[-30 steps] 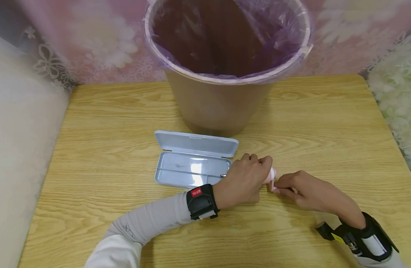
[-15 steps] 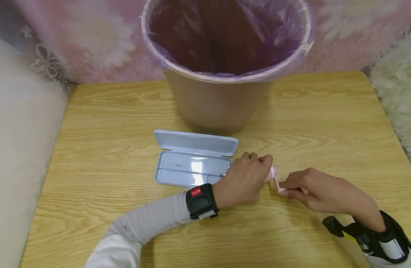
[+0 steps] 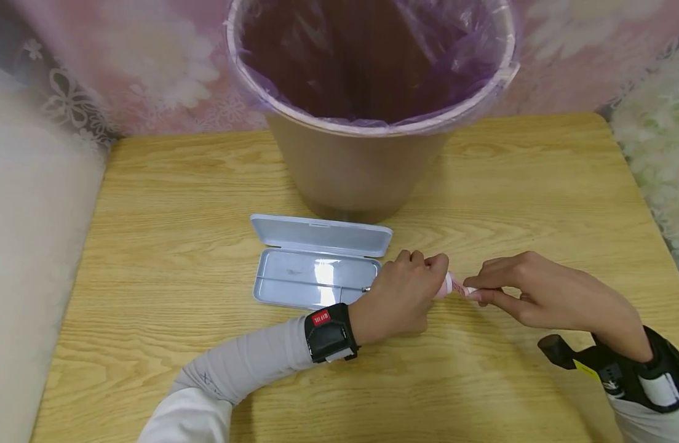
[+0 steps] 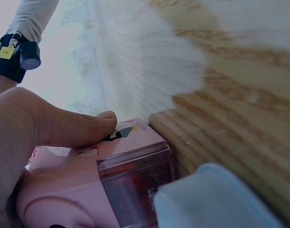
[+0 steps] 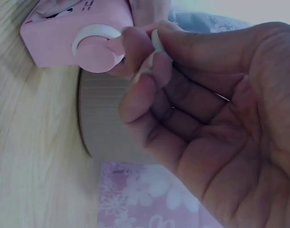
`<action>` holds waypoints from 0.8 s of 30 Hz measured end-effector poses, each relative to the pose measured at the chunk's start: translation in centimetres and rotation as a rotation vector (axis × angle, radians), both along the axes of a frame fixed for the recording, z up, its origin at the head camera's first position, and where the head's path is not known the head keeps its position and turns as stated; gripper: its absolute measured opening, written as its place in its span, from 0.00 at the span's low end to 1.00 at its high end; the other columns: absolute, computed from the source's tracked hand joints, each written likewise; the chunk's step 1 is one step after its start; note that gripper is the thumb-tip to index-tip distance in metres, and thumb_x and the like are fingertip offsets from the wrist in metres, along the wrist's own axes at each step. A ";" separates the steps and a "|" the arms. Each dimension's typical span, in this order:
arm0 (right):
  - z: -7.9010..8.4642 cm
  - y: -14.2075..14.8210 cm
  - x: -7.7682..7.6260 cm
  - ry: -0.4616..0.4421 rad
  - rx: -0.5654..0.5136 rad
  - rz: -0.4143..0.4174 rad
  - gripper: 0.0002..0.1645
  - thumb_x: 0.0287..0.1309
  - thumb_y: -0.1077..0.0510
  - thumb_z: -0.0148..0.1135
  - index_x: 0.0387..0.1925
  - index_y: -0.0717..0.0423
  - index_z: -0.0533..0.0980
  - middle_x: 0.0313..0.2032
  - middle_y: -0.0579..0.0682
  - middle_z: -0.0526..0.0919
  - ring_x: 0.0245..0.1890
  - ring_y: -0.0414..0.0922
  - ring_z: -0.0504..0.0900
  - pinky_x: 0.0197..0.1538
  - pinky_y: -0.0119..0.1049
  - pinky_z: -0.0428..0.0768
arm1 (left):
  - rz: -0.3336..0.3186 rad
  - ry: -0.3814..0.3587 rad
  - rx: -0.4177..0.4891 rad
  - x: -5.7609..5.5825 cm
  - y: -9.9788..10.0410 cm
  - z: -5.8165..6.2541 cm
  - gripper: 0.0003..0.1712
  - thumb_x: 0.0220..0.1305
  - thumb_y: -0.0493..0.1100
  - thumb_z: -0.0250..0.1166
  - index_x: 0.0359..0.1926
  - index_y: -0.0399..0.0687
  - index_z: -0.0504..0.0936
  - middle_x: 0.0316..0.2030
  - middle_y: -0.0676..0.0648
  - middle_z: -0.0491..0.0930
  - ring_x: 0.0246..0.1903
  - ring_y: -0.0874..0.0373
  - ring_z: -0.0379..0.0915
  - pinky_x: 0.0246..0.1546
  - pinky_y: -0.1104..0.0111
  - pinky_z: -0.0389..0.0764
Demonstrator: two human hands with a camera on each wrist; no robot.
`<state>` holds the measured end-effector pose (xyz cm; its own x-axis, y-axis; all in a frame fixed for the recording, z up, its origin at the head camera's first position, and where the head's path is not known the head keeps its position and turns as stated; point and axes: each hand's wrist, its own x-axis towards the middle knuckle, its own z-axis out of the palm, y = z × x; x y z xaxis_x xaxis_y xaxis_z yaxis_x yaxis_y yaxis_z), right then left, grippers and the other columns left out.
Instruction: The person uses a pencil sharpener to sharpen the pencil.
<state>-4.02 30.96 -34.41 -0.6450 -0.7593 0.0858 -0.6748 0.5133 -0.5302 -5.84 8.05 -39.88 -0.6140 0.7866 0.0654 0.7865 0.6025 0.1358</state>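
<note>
I register a pink pencil sharpener [image 4: 78,175] on the bench [image 3: 179,246], at 4 o'clock from the head view's centre. The left hand [image 3: 395,298] grips its body, thumb laid along it. The right hand [image 3: 544,292] pinches the white knob [image 5: 157,40] of the crank [image 3: 459,285], at the sharpener's 3 o'clock. I locate an open pencil case [image 3: 295,264] at 9 o'clock, a bin [image 3: 361,172] at 11.
</note>
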 end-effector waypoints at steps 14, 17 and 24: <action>-2.1 0.7 -3.6 0.045 -0.019 -0.081 0.16 0.59 0.69 0.68 0.48 0.54 0.86 0.34 0.37 0.86 0.27 0.23 0.71 0.31 0.20 0.70 | -0.041 -0.034 -0.019 0.2 0.3 -0.1 0.32 0.52 0.46 0.68 0.60 0.48 0.72 0.28 0.52 0.75 0.29 0.58 0.72 0.20 0.73 0.73; -3.3 0.7 -4.1 0.012 -0.006 -0.098 0.17 0.59 0.69 0.67 0.49 0.53 0.87 0.38 0.40 0.89 0.28 0.24 0.73 0.33 0.22 0.72 | -0.028 0.000 -0.042 0.2 0.2 -0.1 0.37 0.53 0.46 0.67 0.66 0.46 0.71 0.29 0.52 0.77 0.29 0.58 0.73 0.20 0.72 0.74; -7.0 0.0 -3.4 -0.087 -0.011 -0.107 0.17 0.58 0.74 0.63 0.37 0.49 0.86 0.31 0.35 0.85 0.25 0.23 0.67 0.28 0.26 0.69 | -0.015 -0.025 -0.025 0.0 0.0 -0.1 0.22 0.53 0.46 0.69 0.47 0.50 0.72 0.26 0.52 0.73 0.27 0.59 0.70 0.18 0.73 0.71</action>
<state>-7.38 30.99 -41.37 -0.7275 -0.6853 0.0337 -0.5679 0.5739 -0.5900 -5.82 8.08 -39.93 -0.6031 0.7971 0.0303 0.7921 0.5940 0.1404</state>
